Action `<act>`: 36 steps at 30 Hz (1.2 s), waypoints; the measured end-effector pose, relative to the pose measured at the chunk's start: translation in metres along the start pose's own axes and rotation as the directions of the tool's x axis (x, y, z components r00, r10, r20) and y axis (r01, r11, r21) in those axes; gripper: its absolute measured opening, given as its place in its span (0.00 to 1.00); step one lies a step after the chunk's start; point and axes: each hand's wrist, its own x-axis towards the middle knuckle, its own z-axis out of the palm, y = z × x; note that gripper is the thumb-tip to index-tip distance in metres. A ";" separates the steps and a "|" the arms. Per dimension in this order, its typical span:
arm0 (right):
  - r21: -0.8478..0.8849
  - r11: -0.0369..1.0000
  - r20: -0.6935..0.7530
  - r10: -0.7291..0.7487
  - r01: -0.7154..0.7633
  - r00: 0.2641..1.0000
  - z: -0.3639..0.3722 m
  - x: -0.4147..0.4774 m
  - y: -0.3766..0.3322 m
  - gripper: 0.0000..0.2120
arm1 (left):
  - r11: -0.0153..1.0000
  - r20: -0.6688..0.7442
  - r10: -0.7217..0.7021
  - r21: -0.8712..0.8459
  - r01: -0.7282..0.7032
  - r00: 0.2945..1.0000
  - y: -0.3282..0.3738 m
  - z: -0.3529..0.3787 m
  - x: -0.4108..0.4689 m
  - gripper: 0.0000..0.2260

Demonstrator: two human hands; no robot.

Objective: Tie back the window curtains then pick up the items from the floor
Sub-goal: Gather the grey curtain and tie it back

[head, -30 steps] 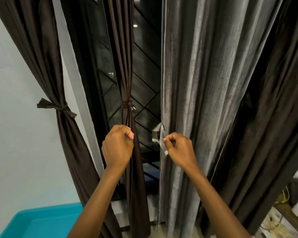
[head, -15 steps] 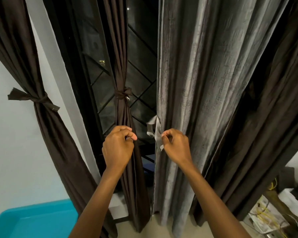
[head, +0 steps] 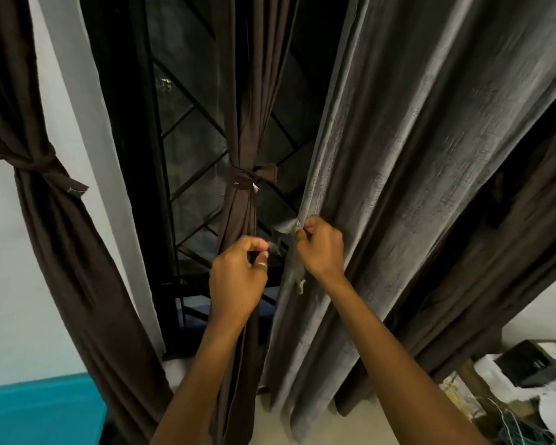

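A wide grey curtain (head: 408,162) hangs loose right of the window. A thin grey tie strip (head: 284,225) juts from its left edge. My right hand (head: 320,248) pinches that edge and the strip's near part. My left hand (head: 238,277) pinches the strip's other end just left of it. One brown curtain (head: 241,130) hangs in the middle, bound by a knotted brown tie (head: 251,179). A second brown curtain (head: 61,239) at the left is knotted too. More dark curtain (head: 507,239) hangs loose at the right.
The dark window with its diagonal metal grille (head: 190,146) lies behind the curtains. A teal surface (head: 39,412) fills the lower left corner. Papers, wires and a dark box (head: 540,361) lie cluttered on the floor at the lower right.
The view tilted and shifted so the knotted brown curtains sit lower and further right. My hands rose and came closer together, and my left hand now pinches the grey strip's end.
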 end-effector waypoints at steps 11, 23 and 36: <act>0.154 0.978 0.005 -0.141 0.138 0.990 -0.008 -0.040 0.005 0.13 | 0.996 0.125 -0.077 -0.024 0.081 0.989 0.018 0.039 0.005 0.11; 0.287 0.934 -0.071 -0.201 0.213 0.977 -0.023 -0.056 0.027 0.11 | 0.956 0.120 -0.220 0.225 0.190 0.968 0.066 0.055 -0.001 0.26; 0.452 0.864 -0.034 -0.230 0.220 0.973 -0.045 -0.055 0.072 0.16 | 0.860 -0.042 -0.236 0.456 0.229 0.971 0.116 0.090 -0.024 0.16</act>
